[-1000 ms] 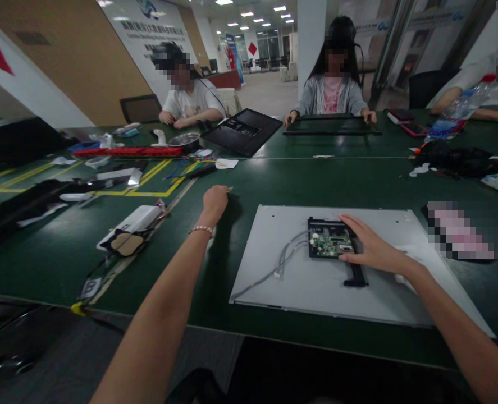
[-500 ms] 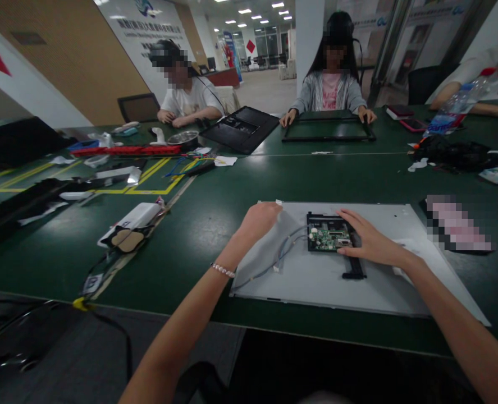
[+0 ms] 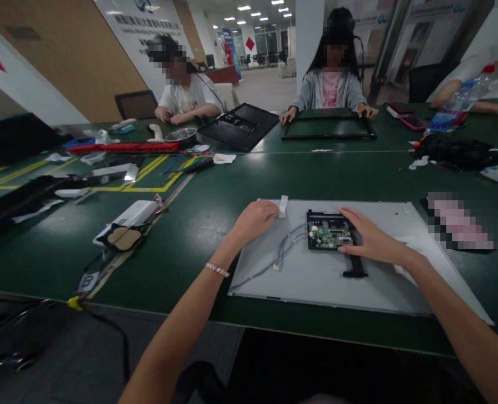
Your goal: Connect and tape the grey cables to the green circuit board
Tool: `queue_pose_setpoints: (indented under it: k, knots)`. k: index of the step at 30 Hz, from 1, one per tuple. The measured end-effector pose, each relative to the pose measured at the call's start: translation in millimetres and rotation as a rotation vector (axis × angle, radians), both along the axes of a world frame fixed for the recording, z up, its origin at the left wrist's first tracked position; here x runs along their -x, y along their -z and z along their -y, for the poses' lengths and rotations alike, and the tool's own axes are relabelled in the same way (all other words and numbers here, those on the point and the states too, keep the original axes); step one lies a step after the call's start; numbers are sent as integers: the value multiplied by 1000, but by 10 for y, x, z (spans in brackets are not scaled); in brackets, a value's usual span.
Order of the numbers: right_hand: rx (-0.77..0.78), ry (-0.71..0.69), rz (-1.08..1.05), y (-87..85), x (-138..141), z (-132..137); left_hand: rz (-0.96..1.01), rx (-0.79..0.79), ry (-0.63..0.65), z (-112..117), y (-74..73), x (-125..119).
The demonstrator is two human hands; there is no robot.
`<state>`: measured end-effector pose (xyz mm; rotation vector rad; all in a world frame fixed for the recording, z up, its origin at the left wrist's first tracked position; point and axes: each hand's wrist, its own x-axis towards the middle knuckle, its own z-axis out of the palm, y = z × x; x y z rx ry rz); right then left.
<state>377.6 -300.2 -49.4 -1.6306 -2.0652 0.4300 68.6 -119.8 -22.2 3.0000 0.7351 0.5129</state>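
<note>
A grey metal panel point(image 3: 316, 280) lies flat on the green table point(image 3: 215, 185) before me. A green circuit board point(image 3: 327, 236) in a black holder sits on it, with grey cables point(image 3: 284, 252) trailing left. My left hand point(image 3: 254, 220) rests at the panel's upper left corner, fingers pinched on a small white strip of tape point(image 3: 283, 206). My right hand point(image 3: 369, 240) lies over the circuit board's right side, fingers spread and pressing on it.
A white pack with a brown patch point(image 3: 126, 224) lies to the left. Across the table, other people handle a black back cover point(image 3: 240, 126) and a black frame point(image 3: 328, 128). Red strips, cables and yellow floor tape fill the far left; black clutter point(image 3: 455, 152) sits at right.
My left hand came back from the bare table to the panel's upper left corner and now holds a white strip of tape upright. The right hand stayed on the circuit board.
</note>
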Motion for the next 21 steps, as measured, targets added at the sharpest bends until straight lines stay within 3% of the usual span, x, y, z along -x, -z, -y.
queue_pose_setpoints:
  k: [6, 11, 16, 21]
  knots:
    - [8, 6, 10, 20, -18, -6, -49, -84, 36, 28, 12, -26]
    - [9, 5, 18, 26, -24, -14, -105, -161, -16, 91, -102, -13]
    - [19, 20, 27, -6, 0, 15, -251, -165, -7, 174, -215, -20]
    - [-1, 33, 13, -67, 14, 15, -249, -154, -38, 147, -207, 11]
